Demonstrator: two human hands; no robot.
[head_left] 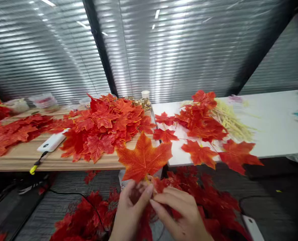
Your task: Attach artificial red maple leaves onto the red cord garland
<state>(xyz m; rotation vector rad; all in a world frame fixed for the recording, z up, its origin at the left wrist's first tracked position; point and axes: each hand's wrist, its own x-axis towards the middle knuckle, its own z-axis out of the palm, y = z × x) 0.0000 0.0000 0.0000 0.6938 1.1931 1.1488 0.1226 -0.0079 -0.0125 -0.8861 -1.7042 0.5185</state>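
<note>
Head view: a large orange-red leaf (145, 155) stands raised at the near edge of the tables, face toward the camera. The left hand (130, 211) is clamped, thumb against fingers, on its stem at the base. The right hand (181, 214) is just beside it, below and to the right of the leaf, thumb and forefinger drawn close; whether a stem lies between them cannot be told. A small red leaf (159, 185) shows between the hands, just below the large one.

Beyond the large leaf, to its left, a heap of red leaves (106, 124) lies on the wooden table (114, 161); to its right, a looser bunch (201, 120) lies on the white table (277, 124), beside pale yellow strands (233, 124).

Assessment: the left pinch should stay low on the stem, clear of the blade, which looks apt to crease. The right fingertips are best worked close to that pinch, with light pressure, lest the thin stem bend or slip. The small leaf should be kept from folding between the fingers.
</note>
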